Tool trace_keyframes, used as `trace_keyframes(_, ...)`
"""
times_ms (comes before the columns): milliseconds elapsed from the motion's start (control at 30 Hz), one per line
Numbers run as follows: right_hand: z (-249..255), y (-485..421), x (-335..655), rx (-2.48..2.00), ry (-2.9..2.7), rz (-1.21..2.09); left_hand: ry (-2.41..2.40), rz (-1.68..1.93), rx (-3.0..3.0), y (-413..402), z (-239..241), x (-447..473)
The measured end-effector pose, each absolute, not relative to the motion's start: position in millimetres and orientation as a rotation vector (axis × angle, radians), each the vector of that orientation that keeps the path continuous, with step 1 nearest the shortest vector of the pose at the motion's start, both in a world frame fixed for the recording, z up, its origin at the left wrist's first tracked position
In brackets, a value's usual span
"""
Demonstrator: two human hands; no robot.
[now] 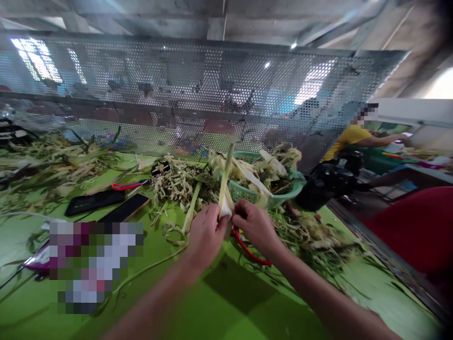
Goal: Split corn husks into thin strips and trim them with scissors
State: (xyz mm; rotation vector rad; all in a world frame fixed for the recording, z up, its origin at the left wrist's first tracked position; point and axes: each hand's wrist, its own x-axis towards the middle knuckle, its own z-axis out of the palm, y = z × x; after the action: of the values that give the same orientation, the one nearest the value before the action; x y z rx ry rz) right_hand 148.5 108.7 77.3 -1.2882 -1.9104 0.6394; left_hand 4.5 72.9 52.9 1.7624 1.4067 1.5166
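Observation:
Over the green tabletop [166, 297], my left hand [207, 233] is closed on the lower part of a pale corn husk [225, 189], whose long yellow-green end points up and away. My right hand [256, 226] pinches the whitish lower end of the same husk, close beside my left fingers. Just where the fingertips meet, the folds are partly hidden. A red curved handle [249, 250] lies on the table under my right hand; the rest of that tool is covered. Near my left hand rests another narrow husk strip [191, 210].
A green plastic basket [283, 200] holds dried husks and corn silk, with scraps heaped around it. Left are a red-handled tool [123, 186], a phone [125, 208] and a black case [94, 202]. A perforated metal screen [170, 104] stands behind. At right, a person in yellow [341, 141] sits.

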Motion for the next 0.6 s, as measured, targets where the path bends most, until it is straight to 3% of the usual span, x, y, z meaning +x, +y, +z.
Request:
trace_keyframes(200, 78, 113, 150, -1.050, -1.779, 0.975, 1.276, 1.429, 1.619, 79, 56, -1)
trace_keyframes(433, 73, 121, 154, -1.130, -1.686, 0.975, 1.131, 1.510, 1.463, 68, 70, 1)
trace_keyframes(500, 67, 128, 157, -1.191, -1.662, 0.934, 1.139, 1.626, 1.380, 67, 80, -9)
trace_keyframes(600, 59, 140, 166, -1.291, -1.613, 0.835, 1.295, 2.084, 1.193, 69, 100, -42)
